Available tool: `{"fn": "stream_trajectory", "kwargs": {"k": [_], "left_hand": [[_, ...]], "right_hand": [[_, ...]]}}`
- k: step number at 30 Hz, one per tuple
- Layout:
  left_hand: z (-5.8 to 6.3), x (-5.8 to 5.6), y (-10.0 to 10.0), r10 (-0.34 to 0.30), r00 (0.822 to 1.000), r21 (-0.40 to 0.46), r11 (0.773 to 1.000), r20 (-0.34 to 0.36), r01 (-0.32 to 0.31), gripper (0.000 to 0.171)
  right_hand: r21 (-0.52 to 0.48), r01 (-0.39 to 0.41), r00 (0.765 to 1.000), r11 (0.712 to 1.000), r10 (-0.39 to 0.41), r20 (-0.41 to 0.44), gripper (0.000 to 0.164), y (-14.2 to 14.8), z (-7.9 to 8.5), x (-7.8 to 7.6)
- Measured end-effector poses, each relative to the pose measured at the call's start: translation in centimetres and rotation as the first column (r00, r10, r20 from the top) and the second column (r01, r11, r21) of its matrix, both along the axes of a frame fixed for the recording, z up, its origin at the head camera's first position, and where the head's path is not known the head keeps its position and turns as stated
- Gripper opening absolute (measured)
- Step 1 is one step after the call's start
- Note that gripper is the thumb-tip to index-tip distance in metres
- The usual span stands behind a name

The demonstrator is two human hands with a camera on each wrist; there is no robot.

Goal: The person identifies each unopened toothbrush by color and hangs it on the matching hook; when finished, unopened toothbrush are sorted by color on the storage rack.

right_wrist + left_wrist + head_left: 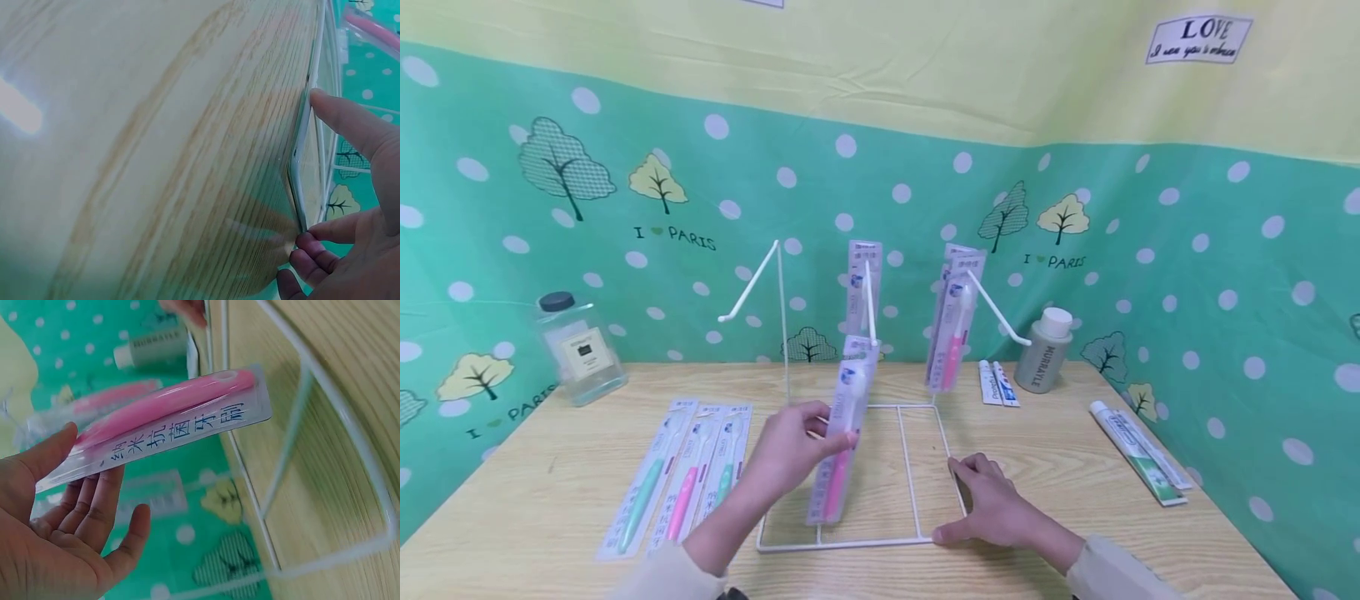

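Observation:
My left hand (793, 446) pinches a pink toothbrush (169, 403) in a clear pack between thumb and fingers. The pack tilts, its upper end close to the tip of the middle hook (871, 308); I cannot tell whether it is hooked. That hook belongs to a white wire rack (850, 544). At the base's front right corner, my right hand (996, 508) holds the wire, thumb at the front and fingers along the side. Packed toothbrushes (951, 333) hang on the right hook, and another pack (859, 287) hangs farther back on the middle one.
Several packed toothbrushes (681, 492) lie on the table left of the rack. Behind them stands a glass bottle (580, 350) with a black cap. A grey bottle (1043, 350), small tubes (998, 385) and toothpaste (1138, 454) are on the right. The left hook (748, 283) holds no pack.

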State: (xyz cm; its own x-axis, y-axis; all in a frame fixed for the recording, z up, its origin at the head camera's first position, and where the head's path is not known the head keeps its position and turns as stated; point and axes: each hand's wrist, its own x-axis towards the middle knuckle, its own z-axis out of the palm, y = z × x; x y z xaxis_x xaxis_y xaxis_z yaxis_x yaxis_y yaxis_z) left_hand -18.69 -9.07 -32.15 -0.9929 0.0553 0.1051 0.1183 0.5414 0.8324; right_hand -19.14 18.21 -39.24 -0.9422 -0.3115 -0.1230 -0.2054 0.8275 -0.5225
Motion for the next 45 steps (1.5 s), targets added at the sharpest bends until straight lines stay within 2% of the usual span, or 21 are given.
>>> {"fn": "stream_trajectory", "kwargs": {"k": [5,9,13,16,20,26,29,34,38,45], "left_hand": [[0.1,0.7,2.5,-0.126,0.990,0.058,0.990,-0.055,0.129,0.033],[0.3,1.5,4.5,-0.209,0.972,0.103,0.970,-0.111,0.220,0.031],[0.7,2.5,6.5,-0.263,0.953,0.133,0.950,-0.150,0.283,0.025],[1.2,3.2,7.8,-0.297,0.934,0.153,0.932,-0.200,0.329,0.021],[2.0,3.7,9.2,-0.326,0.907,0.171,0.910,-0.267,0.377,0.017],[3.2,3.8,10.7,-0.324,0.881,0.183,0.898,-0.345,0.401,0.018],[3.6,3.6,11.3,-0.315,0.880,0.202,0.893,-0.356,0.401,0.018],[4.0,3.5,11.7,-0.296,0.898,0.244,0.891,-0.325,0.382,0.018],[3.9,3.1,11.9,-0.287,0.910,0.263,0.892,-0.298,0.368,0.019],[3.0,1.6,12.2,-0.266,0.923,0.295,0.891,-0.278,0.346,0.023]], "right_hand": [[0.004,-0.002,1.000,1.000,0.002,-0.013,0.105,0.0,-0.1,0.0],[0.000,-0.007,1.000,1.000,0.007,-0.018,0.106,0.0,-0.1,0.1],[-0.011,-0.010,1.000,1.000,0.009,-0.022,0.106,0.1,0.0,0.1],[-0.035,-0.022,0.999,0.999,0.021,-0.050,0.100,0.3,-0.1,0.2],[-0.100,-0.073,0.988,0.992,0.058,-0.142,0.089,0.5,-0.3,0.1],[-0.166,-0.222,0.941,0.961,0.166,-0.294,0.103,0.5,-0.8,-0.2],[-0.196,-0.249,0.928,0.948,0.175,-0.330,0.107,0.5,-0.7,0.1],[-0.257,-0.225,0.949,0.940,0.152,-0.276,0.101,0.7,-0.6,0.5],[-0.227,-0.176,0.964,0.958,0.121,-0.236,0.096,0.9,-0.7,0.6],[-0.218,-0.097,0.981,0.971,0.056,-0.185,0.112,0.7,-0.8,0.5]]}}
